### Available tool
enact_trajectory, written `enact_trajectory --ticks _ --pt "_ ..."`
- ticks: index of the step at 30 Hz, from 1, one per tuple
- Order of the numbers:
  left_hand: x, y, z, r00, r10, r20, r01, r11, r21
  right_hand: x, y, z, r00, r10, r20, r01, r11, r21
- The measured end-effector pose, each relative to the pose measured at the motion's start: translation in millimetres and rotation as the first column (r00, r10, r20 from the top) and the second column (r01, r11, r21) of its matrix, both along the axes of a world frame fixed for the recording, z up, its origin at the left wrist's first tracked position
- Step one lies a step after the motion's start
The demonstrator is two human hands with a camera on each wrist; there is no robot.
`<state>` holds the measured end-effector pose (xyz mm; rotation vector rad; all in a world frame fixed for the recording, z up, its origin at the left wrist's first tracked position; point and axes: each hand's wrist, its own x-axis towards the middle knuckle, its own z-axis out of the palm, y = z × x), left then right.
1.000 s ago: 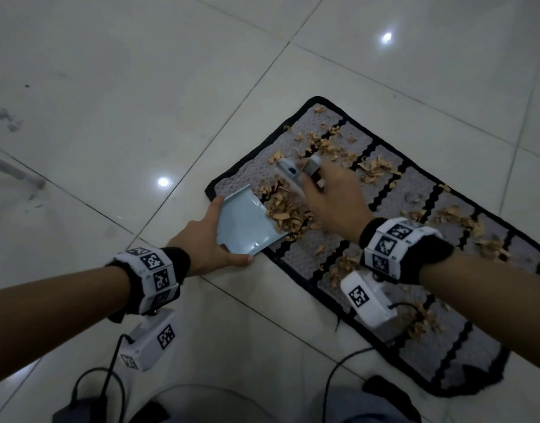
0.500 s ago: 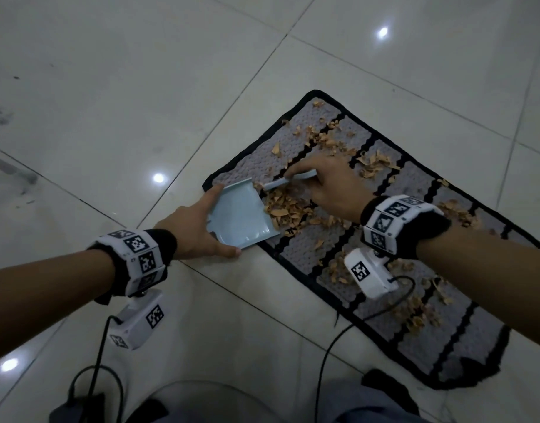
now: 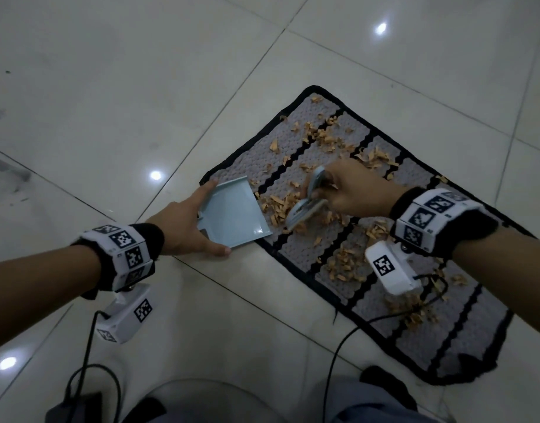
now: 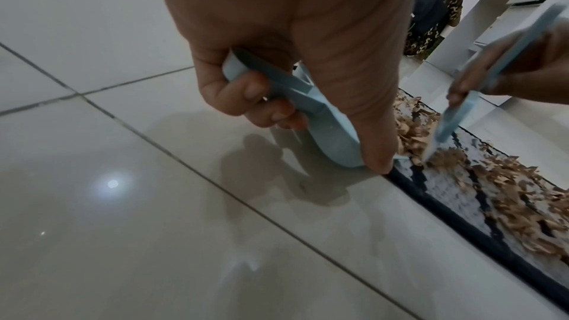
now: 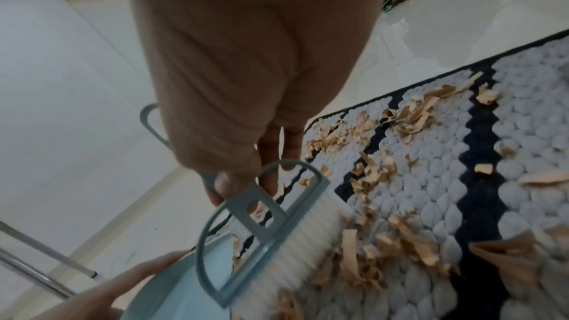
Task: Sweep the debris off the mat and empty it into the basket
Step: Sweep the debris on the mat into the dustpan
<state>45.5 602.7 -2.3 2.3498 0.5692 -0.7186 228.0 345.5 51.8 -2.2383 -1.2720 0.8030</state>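
Observation:
A grey mat [image 3: 299, 248] with black zigzag stripes lies on the tiled floor, strewn with tan paper shreds [image 3: 329, 138]. My left hand [image 3: 186, 224] grips the handle of a pale blue dustpan [image 3: 235, 215], index finger and thumb lying along its sides. In the left wrist view the other fingers [image 4: 246, 96] curl round the handle. The pan's lip rests on the mat's left edge. A pile of shreds [image 3: 277, 206] lies just off the lip. My right hand [image 3: 348, 190] holds a small blue brush [image 3: 305, 210], its white bristles [image 5: 307, 235] down on the mat behind the pile.
Metal legs [image 5: 37, 264] stand on the floor to the left. Camera cables [image 3: 354, 331] trail over the mat's near edge, beside my knees [image 3: 384, 404]. A standing person [image 4: 437, 9] and white furniture [image 4: 508, 9] are beyond the mat. No basket is in view.
My right hand has swung the brush from the far side of the pile round to its right, bristles down on the mat. The dustpan has stayed at the mat's edge.

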Motion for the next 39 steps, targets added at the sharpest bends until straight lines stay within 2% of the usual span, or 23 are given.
enact_trajectory --ticks 5,7,10,14,16,22,25,29,31,36,39 --pt "-2.6 -11.5 1.6 0.999 0.033 0.007 -0.033 0.999 -0.008 10.4 11.0 -5.7 0.986 -0.164 0.0 0.163 0.977 0.139" --pt "-5.5 -14.4 0.7 0.999 0.043 0.01 -0.043 0.999 -0.008 13.5 10.7 -3.6 0.99 -0.138 0.004 0.136 0.983 0.125" --pt "-9.7 -17.3 -0.6 0.999 0.049 0.003 -0.049 0.999 -0.013 8.8 11.1 -4.0 0.996 -0.05 0.075 0.048 0.999 0.021" --pt "-9.6 -20.1 0.8 0.999 0.036 -0.004 -0.037 0.999 -0.013 6.6 8.8 -4.4 0.983 -0.177 0.045 0.169 0.974 0.148" --pt "-8.3 -19.9 1.9 0.999 0.033 -0.007 -0.033 0.999 -0.012 8.9 4.3 1.9 0.982 -0.189 0.018 0.184 0.97 0.162" --pt "-6.5 -21.1 2.4 0.999 0.039 0.003 -0.039 0.999 -0.024 3.9 -0.3 -1.1 0.999 0.029 0.023 -0.027 0.996 -0.086" --pt "-6.3 -25.1 1.9 0.999 0.043 0.009 -0.042 0.999 -0.028 5.0 9.0 -10.0 0.998 -0.042 0.046 0.041 0.999 0.005" --pt "-8.0 -25.7 2.2 0.998 0.063 0.029 -0.062 0.997 -0.037 13.9 17.9 0.2 0.98 -0.192 -0.052 0.198 0.966 0.167" --pt "-8.4 -27.6 1.4 0.997 0.075 0.032 -0.074 0.996 -0.041 15.8 13.8 3.6 0.963 -0.262 -0.053 0.268 0.939 0.214" --pt "-9.6 -33.9 -2.3 0.993 0.102 0.052 -0.099 0.993 -0.062 12.8 -4.7 -14.2 0.843 -0.526 0.109 0.442 0.795 0.416" --pt "-7.8 -36.4 -4.1 0.992 0.119 0.051 -0.116 0.991 -0.071 4.7 -6.8 -30.0 0.734 -0.612 0.296 0.47 0.771 0.43"
